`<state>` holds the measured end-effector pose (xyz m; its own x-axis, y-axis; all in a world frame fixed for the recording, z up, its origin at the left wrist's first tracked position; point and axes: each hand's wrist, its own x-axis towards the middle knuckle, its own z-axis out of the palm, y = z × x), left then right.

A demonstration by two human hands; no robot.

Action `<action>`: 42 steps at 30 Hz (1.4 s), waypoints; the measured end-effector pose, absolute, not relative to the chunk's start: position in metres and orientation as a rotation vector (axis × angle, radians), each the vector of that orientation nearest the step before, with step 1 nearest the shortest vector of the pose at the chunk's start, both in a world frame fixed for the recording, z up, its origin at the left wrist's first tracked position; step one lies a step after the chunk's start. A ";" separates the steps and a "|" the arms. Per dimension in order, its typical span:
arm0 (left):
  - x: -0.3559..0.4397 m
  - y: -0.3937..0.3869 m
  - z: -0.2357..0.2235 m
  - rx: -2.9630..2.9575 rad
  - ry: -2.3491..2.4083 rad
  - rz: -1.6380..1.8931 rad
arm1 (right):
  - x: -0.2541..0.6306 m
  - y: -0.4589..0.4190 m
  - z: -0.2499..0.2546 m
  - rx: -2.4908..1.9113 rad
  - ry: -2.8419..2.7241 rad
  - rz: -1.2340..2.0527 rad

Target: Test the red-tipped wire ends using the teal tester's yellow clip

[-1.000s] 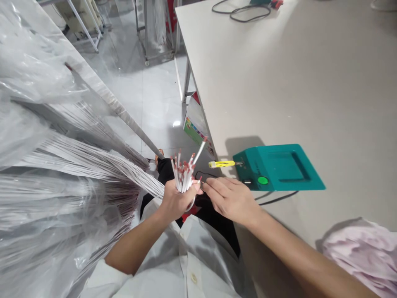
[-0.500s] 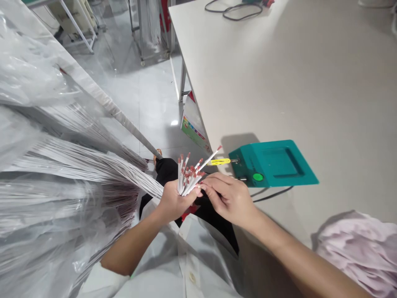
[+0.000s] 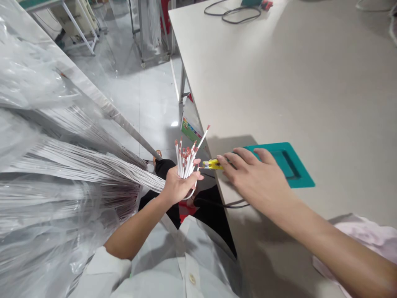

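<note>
My left hand [image 3: 180, 187] is closed around a bundle of white wires [image 3: 185, 163] whose upper ends show reddish-brown tips. One wire loops out below the hand and curves up beside the thumb. Its end is close to the jaws of a yellow clip [image 3: 212, 164]; whether they touch is unclear. The clip juts past the table edge from a teal box [image 3: 305, 179]. My right hand [image 3: 256, 176] reaches over that box, its first fingers on the rear of the clip and the others fanned across the box. The right thumb is hidden.
Long plastic-covered wire bundles [image 3: 77, 159] hang over a rail [image 3: 124, 124] on my left. The pale table [image 3: 297, 82] carries a black cable [image 3: 235, 15] at the back and a pink cloth [image 3: 362, 236] on the right. A printed carton [image 3: 190, 124] stands beneath the edge.
My right hand has left the wire ends and moved right onto the clip and box. My left hand still grips the bundle, with one wire now looped out towards the clip.
</note>
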<state>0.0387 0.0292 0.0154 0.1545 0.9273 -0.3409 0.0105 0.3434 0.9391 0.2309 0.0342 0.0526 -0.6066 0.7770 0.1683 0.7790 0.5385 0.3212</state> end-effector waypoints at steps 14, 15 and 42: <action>0.055 0.042 0.021 0.935 1.282 0.830 | 0.238 0.057 0.049 -1.423 -2.752 -0.244; 0.056 0.042 0.020 0.935 1.297 0.831 | 0.239 0.057 0.048 -1.424 -2.745 -0.233; 0.048 0.036 0.005 1.027 1.368 0.852 | 0.243 0.055 0.041 -1.332 -2.722 -0.272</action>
